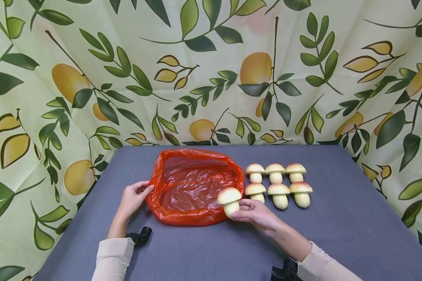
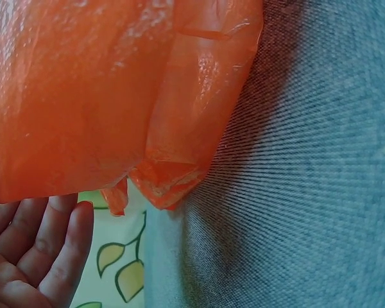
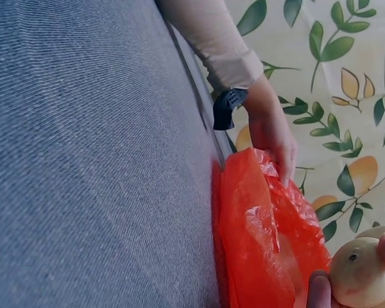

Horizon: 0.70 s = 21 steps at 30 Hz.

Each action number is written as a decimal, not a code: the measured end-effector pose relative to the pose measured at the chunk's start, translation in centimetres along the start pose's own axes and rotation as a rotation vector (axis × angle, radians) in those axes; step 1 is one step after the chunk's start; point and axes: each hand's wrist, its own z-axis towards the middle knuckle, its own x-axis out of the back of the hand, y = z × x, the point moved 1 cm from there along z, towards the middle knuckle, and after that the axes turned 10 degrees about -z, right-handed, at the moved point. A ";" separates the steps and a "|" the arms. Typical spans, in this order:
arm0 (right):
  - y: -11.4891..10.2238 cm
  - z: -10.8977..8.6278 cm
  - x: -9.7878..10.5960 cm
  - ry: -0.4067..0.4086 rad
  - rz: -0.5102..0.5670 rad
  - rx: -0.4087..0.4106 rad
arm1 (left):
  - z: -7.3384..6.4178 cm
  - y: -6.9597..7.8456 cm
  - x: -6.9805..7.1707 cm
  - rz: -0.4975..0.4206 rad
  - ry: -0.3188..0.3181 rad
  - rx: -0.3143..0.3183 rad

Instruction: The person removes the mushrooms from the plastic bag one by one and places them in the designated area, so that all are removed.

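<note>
A red plastic bag (image 1: 193,218) lies on the table with its wide mouth facing up. At its left side, my left hand (image 1: 134,197) pinches the rim between thumb and fingers; the left wrist view shows the fingers (image 2: 45,247) against the bag's outside, the thumb hidden. My right hand (image 1: 254,214) grips a toy mushroom (image 1: 229,197) by its pale stem, with the cap up. It holds the mushroom above the bag's front right rim. In the right wrist view the round stem end of the mushroom (image 3: 359,273) shows between thumb and finger.
Several similar mushrooms (image 1: 276,173) stand in two rows on the grey table (image 1: 211,249), just right of the bag. A leaf-patterned cloth (image 1: 211,74) hangs behind the table and at its sides. Each wrist wears a black camera mount (image 1: 140,236).
</note>
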 end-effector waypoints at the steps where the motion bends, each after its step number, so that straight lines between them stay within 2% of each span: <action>1: 0.0 -0.1 0.0 0.001 0.000 0.001 | 0.0 0.0 0.0 0.002 0.000 0.000; 12: 0.4 -1.2 0.9 0.022 0.000 -0.001 | 0.0 0.2 0.0 -0.019 0.003 0.017; 21: 0.9 -2.0 1.7 0.031 0.013 -0.008 | -0.2 0.4 0.0 -0.025 0.003 0.007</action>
